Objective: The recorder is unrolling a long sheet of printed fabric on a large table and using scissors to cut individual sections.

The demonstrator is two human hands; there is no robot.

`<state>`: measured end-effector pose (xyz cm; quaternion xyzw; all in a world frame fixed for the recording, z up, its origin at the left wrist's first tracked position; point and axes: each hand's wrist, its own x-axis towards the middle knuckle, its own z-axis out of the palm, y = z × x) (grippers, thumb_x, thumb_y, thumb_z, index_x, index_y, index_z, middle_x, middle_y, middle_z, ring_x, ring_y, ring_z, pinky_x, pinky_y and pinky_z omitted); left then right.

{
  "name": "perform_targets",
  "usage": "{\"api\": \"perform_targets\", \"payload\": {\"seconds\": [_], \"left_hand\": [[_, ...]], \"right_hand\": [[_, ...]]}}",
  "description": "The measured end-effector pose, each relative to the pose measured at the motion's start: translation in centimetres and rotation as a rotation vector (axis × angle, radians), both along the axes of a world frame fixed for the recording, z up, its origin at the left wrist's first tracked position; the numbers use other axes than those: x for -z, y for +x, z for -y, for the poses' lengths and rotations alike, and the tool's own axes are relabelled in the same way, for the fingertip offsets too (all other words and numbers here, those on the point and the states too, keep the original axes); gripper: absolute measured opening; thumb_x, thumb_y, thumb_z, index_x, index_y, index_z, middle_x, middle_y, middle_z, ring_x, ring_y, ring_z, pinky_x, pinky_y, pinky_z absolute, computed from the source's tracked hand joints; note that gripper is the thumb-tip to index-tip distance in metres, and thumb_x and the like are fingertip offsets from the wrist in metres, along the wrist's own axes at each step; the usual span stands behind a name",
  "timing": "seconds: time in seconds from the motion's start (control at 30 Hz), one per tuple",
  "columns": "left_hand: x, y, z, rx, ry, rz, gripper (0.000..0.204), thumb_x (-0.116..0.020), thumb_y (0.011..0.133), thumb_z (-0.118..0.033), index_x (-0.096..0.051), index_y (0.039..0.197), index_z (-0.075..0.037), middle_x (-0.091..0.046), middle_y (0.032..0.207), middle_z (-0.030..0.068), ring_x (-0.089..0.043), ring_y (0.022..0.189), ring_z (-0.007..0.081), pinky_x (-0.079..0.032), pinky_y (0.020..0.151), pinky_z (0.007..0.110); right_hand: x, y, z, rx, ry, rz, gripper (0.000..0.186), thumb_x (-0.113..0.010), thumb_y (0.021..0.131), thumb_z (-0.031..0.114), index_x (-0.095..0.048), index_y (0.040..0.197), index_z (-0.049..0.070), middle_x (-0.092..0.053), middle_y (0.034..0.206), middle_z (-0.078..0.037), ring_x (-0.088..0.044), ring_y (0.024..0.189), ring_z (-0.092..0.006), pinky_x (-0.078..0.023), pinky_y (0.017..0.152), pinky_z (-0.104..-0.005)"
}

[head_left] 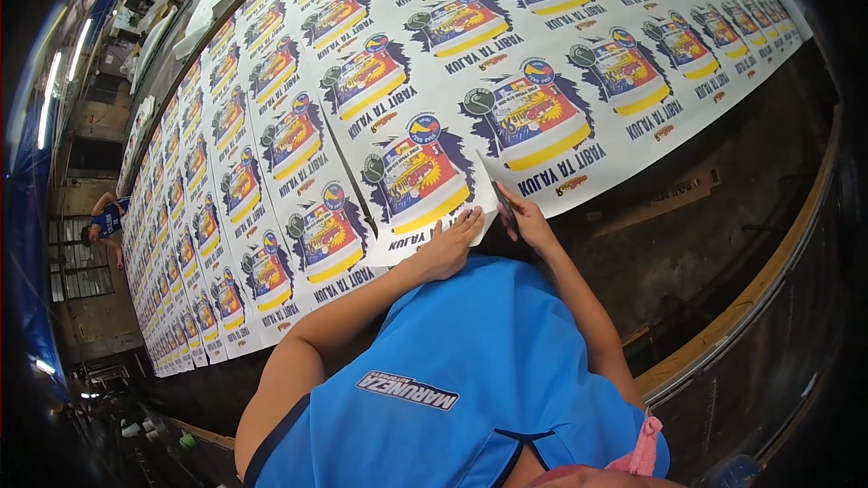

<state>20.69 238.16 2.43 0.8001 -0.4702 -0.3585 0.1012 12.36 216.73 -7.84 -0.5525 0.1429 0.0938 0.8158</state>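
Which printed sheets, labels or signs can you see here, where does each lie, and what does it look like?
Printed sheets: rows along the long table, white, each with a blue, red and yellow emblem.
Nearest sheet: under the left hand, corner lifted by the right hand.
Shirt label: white patch on blue shirt.

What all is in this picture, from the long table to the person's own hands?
printed sheets: many, too many to count, white with one repeated blue, red and yellow design, laid in rows along the table.
nearest sheet: one, same print, its corner lifted at the hands.
table: one, dark, long, bare at the right.
table edge rail: one, wooden and metal, along the right.
ceiling lights: several, white, far left.
other person: one, blue shirt, far left beside the table.
blue shirt: one, on the person, bottom centre.
left hand: flat on the nearest sheet.
right hand: holds a small dark tool at the sheet's corner.
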Motion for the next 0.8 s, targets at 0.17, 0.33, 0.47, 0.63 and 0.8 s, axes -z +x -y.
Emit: {"api": "perform_targets", "payload": {"seconds": [0.17,0.33,0.47,0.63,0.8], "left_hand": [[-0.3,2.5,0.1,0.027,-0.057,-0.202,0.065,-0.047,0.098,-0.006,-0.02,0.156,0.0,-0.018,0.164,0.0238,-0.022,0.15,0.0411,-0.025,0.122,0.051],[0.7,4.7,-0.2,0.021,-0.076,-0.384,0.06,-0.041,0.101,-0.008,-0.019,0.157,-0.001,-0.022,0.161,0.0286,-0.024,0.149,0.0412,-0.021,0.124,0.044],[1.7,6.2,-0.4,-0.049,-0.112,-0.602,0.058,-0.036,0.103,-0.009,-0.019,0.158,-0.003,-0.025,0.159,0.0298,-0.025,0.15,0.0403,-0.018,0.124,0.04],[3.6,7.7,-0.6,-0.059,-0.116,-0.791,0.055,-0.037,0.105,-0.012,-0.022,0.157,-0.001,-0.021,0.162,0.0259,-0.02,0.152,0.0387,-0.018,0.124,0.04],[6.3,9.6,-0.7,-0.015,-0.119,-0.954,0.054,-0.036,0.107,-0.02,-0.025,0.156,-0.001,-0.023,0.163,0.0225,-0.02,0.152,0.0363,-0.019,0.124,0.039]], "right_hand": [[0.0,6.9,0.9,0.035,-0.06,-0.021,0.053,-0.046,0.098,-0.007,-0.049,0.149,0.007,-0.057,0.139,-0.003,-0.054,0.118,-0.0067,-0.042,0.102,-0.0203],[2.0,13.1,0.6,0.033,-0.065,0.046,0.049,-0.055,0.101,0.003,-0.048,0.149,0.008,-0.057,0.14,-0.001,-0.055,0.116,-0.0056,-0.044,0.1,-0.02],[3.6,18.1,0.6,0.058,-0.097,0.132,0.052,-0.059,0.1,0.005,-0.046,0.15,0.01,-0.057,0.141,0.001,-0.054,0.117,-0.0055,-0.043,0.099,-0.0195],[2.9,26.1,0.5,0.035,-0.251,0.059,0.052,-0.059,0.101,0.007,-0.047,0.151,0.017,-0.066,0.118,0.007,-0.056,0.085,0.001,-0.048,0.069,-0.0156],[0.7,35.3,0.7,-0.045,-0.289,-0.079,0.047,-0.053,0.105,0.014,-0.049,0.15,0.025,-0.059,0.081,0.009,-0.043,0.055,-0.0018,-0.034,0.05,-0.0183]]}}
